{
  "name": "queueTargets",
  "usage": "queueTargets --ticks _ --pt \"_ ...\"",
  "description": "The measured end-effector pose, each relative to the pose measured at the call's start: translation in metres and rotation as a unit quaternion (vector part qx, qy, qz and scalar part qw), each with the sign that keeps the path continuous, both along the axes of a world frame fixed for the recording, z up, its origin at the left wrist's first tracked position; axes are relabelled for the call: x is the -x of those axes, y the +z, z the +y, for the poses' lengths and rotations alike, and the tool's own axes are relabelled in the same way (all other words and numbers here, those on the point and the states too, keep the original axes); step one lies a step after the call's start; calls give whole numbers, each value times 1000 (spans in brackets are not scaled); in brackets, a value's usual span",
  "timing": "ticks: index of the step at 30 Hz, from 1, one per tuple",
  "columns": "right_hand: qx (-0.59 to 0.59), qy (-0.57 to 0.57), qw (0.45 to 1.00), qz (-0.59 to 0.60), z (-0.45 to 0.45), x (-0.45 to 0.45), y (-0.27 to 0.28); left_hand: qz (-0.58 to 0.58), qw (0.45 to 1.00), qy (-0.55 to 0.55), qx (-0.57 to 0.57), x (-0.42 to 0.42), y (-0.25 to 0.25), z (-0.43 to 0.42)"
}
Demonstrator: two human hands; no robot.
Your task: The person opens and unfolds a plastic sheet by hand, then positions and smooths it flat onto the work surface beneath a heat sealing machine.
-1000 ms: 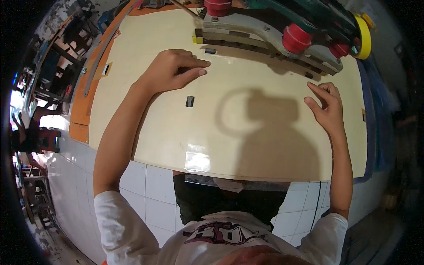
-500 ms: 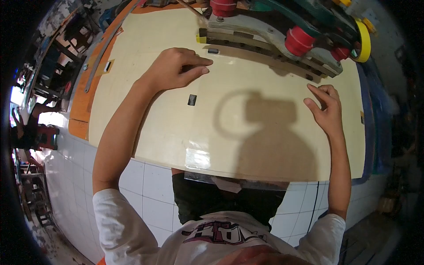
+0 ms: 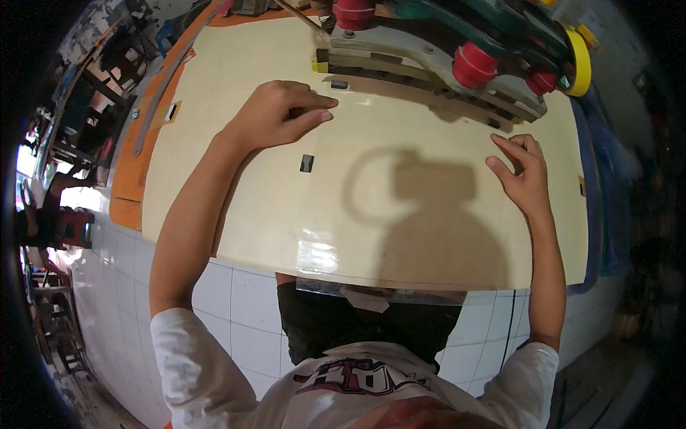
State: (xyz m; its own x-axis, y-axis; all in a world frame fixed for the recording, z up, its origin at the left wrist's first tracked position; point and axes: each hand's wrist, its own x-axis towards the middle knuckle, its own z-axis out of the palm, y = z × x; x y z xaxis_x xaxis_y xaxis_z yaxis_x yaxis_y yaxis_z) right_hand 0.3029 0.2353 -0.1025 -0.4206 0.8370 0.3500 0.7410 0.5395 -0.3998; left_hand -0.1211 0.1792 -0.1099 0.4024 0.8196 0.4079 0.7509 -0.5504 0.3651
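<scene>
A broad cream sheet (image 3: 279, 207) covers the table in front of me. My left hand (image 3: 282, 113) is at its upper left, index finger and thumb stretched out and apart, with nothing between them. Just beyond those fingertips is a small dark block (image 3: 339, 85). Another small black piece (image 3: 306, 164) lies on the sheet below the hand. My right hand (image 3: 525, 170) hovers over or rests on the right side, thumb and index finger parted and holding nothing. Its index fingertip points toward the long bar of a green machine (image 3: 429, 71); a small dark piece (image 3: 494, 123) shows under the bar's right end.
The machine carries red cylindrical parts (image 3: 474, 64) and a yellow ring (image 3: 579, 62). Along the table's orange left edge lies a metal strip (image 3: 151, 114). A dark piece on tape (image 3: 171, 112) is near it. Dark blue material (image 3: 599, 207) hangs at the right.
The whole view has shifted slightly to the left. Both hands keep nearly the same pose and place over the sheet.
</scene>
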Motion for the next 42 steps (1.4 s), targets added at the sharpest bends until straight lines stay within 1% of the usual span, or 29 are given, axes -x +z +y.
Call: queueTargets --ticks 2,4,6,10,12,15,19,21,25,27,32,38,42 --pt "3 2 1000 0 -1 1 1 -10 1000 0 -21 0 0 -1" --pt "6 2 1000 0 1 1 1 -15 1000 0 7 0 2 -2" --pt "-25 20 999 -5 3 -1 -2 -7 1000 5 7 -2 6 -3" --pt "-15 23 1000 3 3 -2 -2 -5 1000 6 6 -1 3 -2" --pt "-42 36 998 -2 3 -2 -2 -8 1000 5 4 0 2 -1" --pt "-15 29 999 19 3 -2 -4 -5 1000 11 6 -1 3 -2" --pt "-32 39 999 15 4 -2 -4 -5 1000 12 10 -1 4 -3" --pt "-17 32 999 15 2 -1 -1 -2 1000 14 10 -1 4 -3" --pt "-46 40 998 7 5 -5 -4 5 1000 21 13 -2 5 -3" --pt "-18 25 999 11 3 -3 -2 4 1000 12 4 0 1 0" --pt "-18 22 1000 3 1 -2 0 1 1000 5 -4 0 1 0" --pt "-10 8 1000 -3 0 -1 0 -6 1000 17 17 -1 2 -2" --pt "-7 6 1000 -6 1 -1 1 -9 1000 4 -2 0 1 -1"
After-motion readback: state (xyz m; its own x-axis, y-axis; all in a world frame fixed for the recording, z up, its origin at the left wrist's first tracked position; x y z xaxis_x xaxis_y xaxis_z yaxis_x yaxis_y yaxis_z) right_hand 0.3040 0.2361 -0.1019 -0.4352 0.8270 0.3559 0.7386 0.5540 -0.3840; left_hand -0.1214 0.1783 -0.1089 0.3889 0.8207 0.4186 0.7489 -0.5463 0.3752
